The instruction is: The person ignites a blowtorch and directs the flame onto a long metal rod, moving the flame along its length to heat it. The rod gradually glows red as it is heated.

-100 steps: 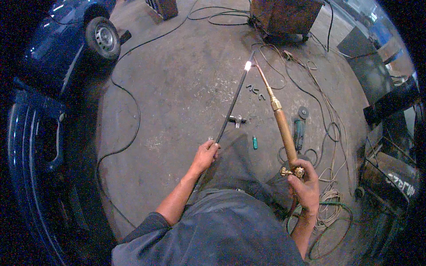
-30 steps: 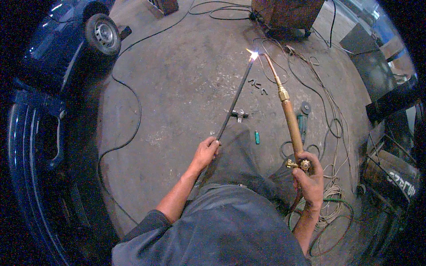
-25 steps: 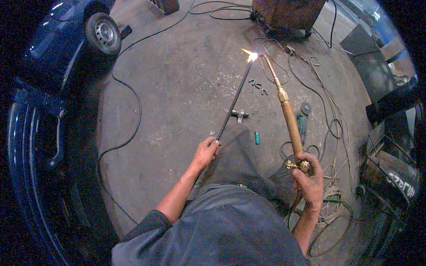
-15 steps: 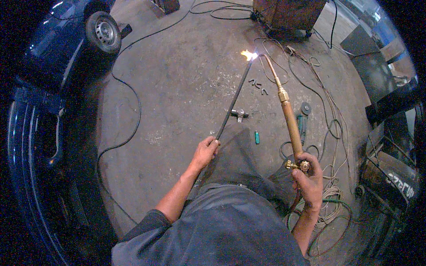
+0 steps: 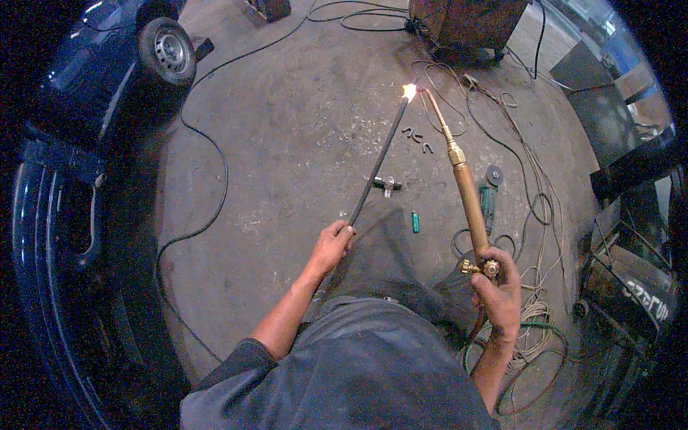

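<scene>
My left hand [image 5: 332,245] is closed round a long dark metal rod [image 5: 380,161], which slants up and away to the right. In my right hand [image 5: 500,287] is a brass gas torch [image 5: 469,201], gripped at its valve end below the two knobs. The torch's bent copper tip points left at the far end of the rod. A bright flame [image 5: 409,91] glows where tip and rod end meet, and its glare hides the exact contact. Hoses run down from the torch past my right wrist.
On the floor lie a green lighter [image 5: 415,222], a T-handled metal tool [image 5: 388,186], several short bent rod pieces [image 5: 416,136] and an angle grinder [image 5: 489,197]. Hoses and cables [image 5: 534,315] coil at right. A blue car [image 5: 86,79] stands left, a rusty metal cabinet [image 5: 466,29] at the back.
The flame at the rod's end looks smaller and more compact, no longer spreading to the left. Both hands, the rod and the torch stay nearly in place.
</scene>
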Demonstrator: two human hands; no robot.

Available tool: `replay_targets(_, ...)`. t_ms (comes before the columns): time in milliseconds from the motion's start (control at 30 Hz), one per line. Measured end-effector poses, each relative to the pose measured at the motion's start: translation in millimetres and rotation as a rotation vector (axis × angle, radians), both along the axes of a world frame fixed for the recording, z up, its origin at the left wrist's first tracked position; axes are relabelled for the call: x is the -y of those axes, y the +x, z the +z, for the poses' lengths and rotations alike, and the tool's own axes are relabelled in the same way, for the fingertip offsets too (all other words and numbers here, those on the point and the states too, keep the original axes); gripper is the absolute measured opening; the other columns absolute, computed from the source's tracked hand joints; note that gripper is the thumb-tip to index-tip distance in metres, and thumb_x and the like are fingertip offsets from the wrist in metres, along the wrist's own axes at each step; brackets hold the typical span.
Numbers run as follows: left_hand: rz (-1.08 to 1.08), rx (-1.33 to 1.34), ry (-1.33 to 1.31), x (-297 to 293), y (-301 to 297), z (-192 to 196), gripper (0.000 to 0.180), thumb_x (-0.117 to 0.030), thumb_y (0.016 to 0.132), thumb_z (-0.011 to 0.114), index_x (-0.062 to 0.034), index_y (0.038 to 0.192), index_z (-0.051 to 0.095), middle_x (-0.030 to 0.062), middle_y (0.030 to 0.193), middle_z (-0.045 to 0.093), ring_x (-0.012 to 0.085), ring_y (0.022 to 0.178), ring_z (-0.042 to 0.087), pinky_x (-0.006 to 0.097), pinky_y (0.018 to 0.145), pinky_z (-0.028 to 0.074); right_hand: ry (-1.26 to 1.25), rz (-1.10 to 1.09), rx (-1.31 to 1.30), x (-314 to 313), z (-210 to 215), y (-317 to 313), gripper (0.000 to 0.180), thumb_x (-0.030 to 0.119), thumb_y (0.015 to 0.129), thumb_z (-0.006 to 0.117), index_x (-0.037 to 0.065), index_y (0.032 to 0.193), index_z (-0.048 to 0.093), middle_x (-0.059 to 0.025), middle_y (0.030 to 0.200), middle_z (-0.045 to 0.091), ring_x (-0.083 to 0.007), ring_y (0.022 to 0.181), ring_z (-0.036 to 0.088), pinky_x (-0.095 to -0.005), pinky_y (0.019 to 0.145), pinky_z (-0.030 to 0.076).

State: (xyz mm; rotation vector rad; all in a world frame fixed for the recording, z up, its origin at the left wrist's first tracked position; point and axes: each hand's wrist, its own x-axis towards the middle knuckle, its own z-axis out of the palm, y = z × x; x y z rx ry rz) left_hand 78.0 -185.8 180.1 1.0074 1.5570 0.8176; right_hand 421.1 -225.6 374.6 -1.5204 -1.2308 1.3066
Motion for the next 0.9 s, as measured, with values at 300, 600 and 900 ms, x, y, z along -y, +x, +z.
replay_targets(300,0.002,-0.009,-0.001,-2.9,3.3,11.8,0.032,-0.032,0.098,0.055,-0.0022,0.096,0.065,0.0032,0.070,0.059,0.0137,0.064,0.054,0.032,0.061,0.044,-0.021,0.003,-0.026,0.3,1.5,0.4,0.039,0.006,0.082,0.074,0.011,0.119,0.062,0.0030,0.086,0.059,-0.0048,0.061,0.050,-0.0214,0.052,0.041)
replay_targets(600,0.011,-0.004,0.008,-2.1,0.6,4.1,0.032,-0.032,0.097,0.055,-0.0023,0.099,0.066,0.0031,0.069,0.059,0.0138,0.065,0.055,0.033,0.063,0.044,0.064,0.002,-0.042,0.5,-8.0,1.2,0.039,0.004,0.083,0.073,0.010,0.119,0.062,0.0029,0.088,0.060,-0.0047,0.064,0.051,-0.0216,0.053,0.041)
replay_targets(900,0.019,-0.047,0.007,-5.4,3.4,11.5,0.031,-0.032,0.097,0.056,-0.0035,0.100,0.067,0.0019,0.070,0.058,0.0128,0.066,0.054,0.032,0.063,0.044,0.010,0.004,-0.008,-0.4,-3.2,1.9,0.038,0.003,0.082,0.073,0.009,0.118,0.062,0.0026,0.088,0.059,-0.0048,0.065,0.051,-0.0217,0.054,0.041)
